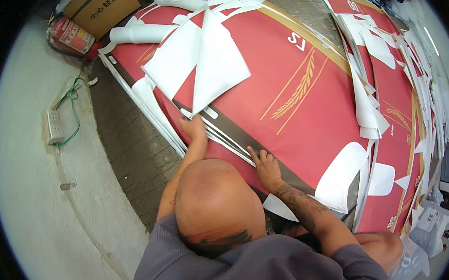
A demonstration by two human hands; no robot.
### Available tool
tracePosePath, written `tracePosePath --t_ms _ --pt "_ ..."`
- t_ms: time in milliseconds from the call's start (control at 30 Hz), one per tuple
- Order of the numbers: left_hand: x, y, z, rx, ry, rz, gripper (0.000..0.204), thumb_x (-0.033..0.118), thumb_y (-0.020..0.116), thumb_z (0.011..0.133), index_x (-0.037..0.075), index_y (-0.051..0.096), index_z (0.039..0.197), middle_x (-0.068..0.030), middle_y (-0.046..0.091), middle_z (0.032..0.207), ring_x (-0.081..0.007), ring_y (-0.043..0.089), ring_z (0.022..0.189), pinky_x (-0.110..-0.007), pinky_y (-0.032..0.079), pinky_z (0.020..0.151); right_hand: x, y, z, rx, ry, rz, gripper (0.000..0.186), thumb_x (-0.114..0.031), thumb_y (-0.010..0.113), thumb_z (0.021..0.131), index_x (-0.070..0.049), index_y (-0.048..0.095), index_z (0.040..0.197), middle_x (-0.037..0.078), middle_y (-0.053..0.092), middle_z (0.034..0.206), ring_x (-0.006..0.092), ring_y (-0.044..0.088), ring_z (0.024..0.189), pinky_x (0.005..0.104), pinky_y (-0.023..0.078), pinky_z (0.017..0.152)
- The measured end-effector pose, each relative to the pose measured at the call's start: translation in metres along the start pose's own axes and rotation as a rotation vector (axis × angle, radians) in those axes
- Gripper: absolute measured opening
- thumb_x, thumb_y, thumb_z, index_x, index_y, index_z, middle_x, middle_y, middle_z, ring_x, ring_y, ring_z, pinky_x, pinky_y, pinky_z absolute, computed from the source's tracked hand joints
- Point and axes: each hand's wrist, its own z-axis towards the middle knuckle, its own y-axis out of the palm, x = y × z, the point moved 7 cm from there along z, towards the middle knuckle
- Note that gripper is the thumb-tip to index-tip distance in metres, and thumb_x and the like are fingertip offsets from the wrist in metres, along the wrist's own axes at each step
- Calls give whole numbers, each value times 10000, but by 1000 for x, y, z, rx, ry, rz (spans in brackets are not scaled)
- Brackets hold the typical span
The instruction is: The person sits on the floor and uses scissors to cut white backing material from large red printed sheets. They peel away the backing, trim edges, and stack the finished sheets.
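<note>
Red printed sheets point(304, 82) — edge under both hands' fingers point(254, 156).

A person crouches over a large stack of red printed cardboard sheets point(305, 98) with gold wheat-ear motifs and brown borders. The left hand point(193, 127) presses flat on the stack's near edge; just beyond its fingers lie loose white paper offcuts point(214, 62). The right hand point(266, 167) rests on the brown border, fingertips touching the edge. Far left of the left hand, a white wall socket point(54, 127) trails a green wire point(74, 106).
</note>
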Motion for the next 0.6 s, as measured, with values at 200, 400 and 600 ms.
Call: tracePosePath --t_ms 200,400,600 --pt "-7 4 101 -165 -446 -409 483 107 739 866 -93 559 1268 -173 618 1268 -285 592 1124 -372 478 947 -3 -36 -5 -25 -48 22 762 -72 570 848 -205 300 1548 120 500 1043 280 589 903 407 533 765" --pt "-22 -88 103 -78 -466 -426 551 103 724 873 -162 480 1290 -252 569 1274 -358 592 1135 -489 498 937 -39 -66 -63 -123 -285 70 728 -121 574 850 -113 323 1533 137 499 1017 291 598 849 403 533 736" --pt "-60 -148 69 68 -463 120 522 150 775 825 -180 579 1179 -259 624 1212 -301 626 1070 -402 494 912 -45 -9 -78 -152 -339 145 779 -143 599 829 -60 284 1536 143 504 1041 277 588 851 377 529 667"
